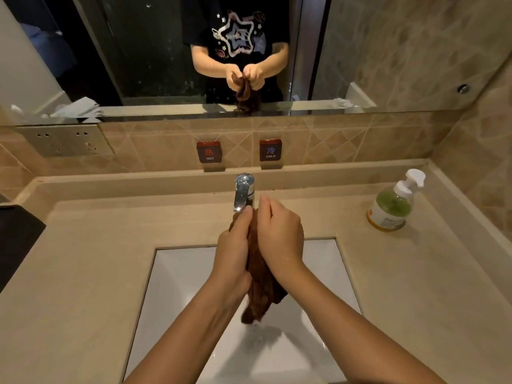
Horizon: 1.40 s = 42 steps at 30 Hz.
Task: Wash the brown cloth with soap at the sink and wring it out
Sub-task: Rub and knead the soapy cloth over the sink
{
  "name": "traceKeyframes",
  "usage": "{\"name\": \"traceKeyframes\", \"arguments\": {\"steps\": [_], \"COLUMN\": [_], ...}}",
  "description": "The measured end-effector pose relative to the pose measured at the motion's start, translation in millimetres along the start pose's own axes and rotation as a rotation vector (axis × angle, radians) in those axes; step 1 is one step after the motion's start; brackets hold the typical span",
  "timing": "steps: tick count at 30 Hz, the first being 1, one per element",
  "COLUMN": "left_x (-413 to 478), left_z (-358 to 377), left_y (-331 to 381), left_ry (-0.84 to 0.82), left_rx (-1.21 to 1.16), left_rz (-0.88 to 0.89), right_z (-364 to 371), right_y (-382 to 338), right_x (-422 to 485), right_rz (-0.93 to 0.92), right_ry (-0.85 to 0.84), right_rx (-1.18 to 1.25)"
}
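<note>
Cloth (260, 289): it hangs as a bunched brown rope over the sink (177, 275), clear of the basin. Its lower end is darkest, and drops fall from it onto the wet white floor below.

The left hand (234, 253) is wrapped round the cloth from its side, with the fingers curled in. The right hand (279, 234) lies over the other side. Only its back shows here, but the reflection in the mirror (155, 65) shows both hands gripping the cloth's upper end. The top of the cloth sits just under the faucet (243, 192) spout. I cannot tell whether water is running.

Farther back, on the counter (83, 259), the soap bottle (392, 206) stands upright to the right, well apart from the hands. Behind the faucet, the wall carries a hot sign (209, 152) and a cold sign (270, 150).

My reading is that the wetting is done, since the cloth looks soaked through. No lather shows on the cloth or the skin, so I cannot say whether soap has gone on. The two-handed hold suits either rubbing the cloth against itself or starting a twist. A rinse and a firm wring over the basin appear to be left, because the cloth is dripping freely.
</note>
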<state>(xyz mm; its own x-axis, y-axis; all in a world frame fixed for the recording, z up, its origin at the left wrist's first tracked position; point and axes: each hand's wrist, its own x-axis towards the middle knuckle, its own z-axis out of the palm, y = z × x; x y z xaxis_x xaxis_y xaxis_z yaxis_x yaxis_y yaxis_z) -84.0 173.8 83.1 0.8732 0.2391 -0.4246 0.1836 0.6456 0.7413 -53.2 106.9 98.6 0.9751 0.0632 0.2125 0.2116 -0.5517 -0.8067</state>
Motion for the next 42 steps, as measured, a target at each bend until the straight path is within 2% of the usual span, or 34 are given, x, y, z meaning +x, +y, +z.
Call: {"name": "traceKeyframes", "arguments": {"steps": [3, 5, 6, 8, 12, 16, 19, 23, 27, 30, 34, 36, 38, 40, 42], "left_x": [10, 6, 1, -14, -27, -18, -10, 4, 20, 28, 34, 42, 49, 54, 55], "left_z": [-6, -4, -4, -5, -25, -67, -105, -144, -151, -144, -130, -127, -119, -106, -94], "left_y": [6, 3, 0, -5, -4, 2, 0, 3, -1, -10, 0, 5, -1, -15, -30], "left_ry": [-0.005, -0.039, -0.057, -0.11, -0.224, -0.332, -0.383, -0.486, -0.418, -0.401, -0.432, -0.402, -0.361, -0.312, -0.286], "left_rx": [-0.048, -0.095, -0.115, -0.115, -0.052, 0.159, 0.314, 0.354, 0.48, 0.569, 0.715, 0.609, 0.369, 0.071, -0.134], "left_rz": [-0.052, -0.087, -0.098, -0.158, -0.236, -0.243, -0.275, -0.277, -0.249, -0.252, -0.09, -0.025, -0.029, -0.125, -0.245], "right_z": [11, 11, 10, 7, 1, -12, -13, -11, -11, -18, -33, -36, -26, -1, 30], "right_y": [-12, -11, -8, 0, 22, 46, 54, 49, 47, 45, 51, 58, 65, 72, 73], "right_x": [-34, -25, -11, 13, 16, 17, 10, -2, -7, -8, 3, 5, 1, -9, -19], "right_rz": [-0.158, -0.139, -0.068, 0.082, 0.227, 0.651, 0.782, 0.649, 0.455, 0.344, 0.335, 0.332, 0.37, 0.453, 0.563], "right_ry": [-0.003, 0.068, 0.076, -0.027, -0.163, -0.264, -0.347, -0.519, -0.612, -0.579, -0.417, -0.358, -0.295, -0.247, -0.276], "right_rx": [-0.171, -0.134, -0.088, 0.07, 0.34, 0.815, 0.959, 1.1, 0.963, 0.78, 0.644, 0.553, 0.465, 0.44, 0.486]}}
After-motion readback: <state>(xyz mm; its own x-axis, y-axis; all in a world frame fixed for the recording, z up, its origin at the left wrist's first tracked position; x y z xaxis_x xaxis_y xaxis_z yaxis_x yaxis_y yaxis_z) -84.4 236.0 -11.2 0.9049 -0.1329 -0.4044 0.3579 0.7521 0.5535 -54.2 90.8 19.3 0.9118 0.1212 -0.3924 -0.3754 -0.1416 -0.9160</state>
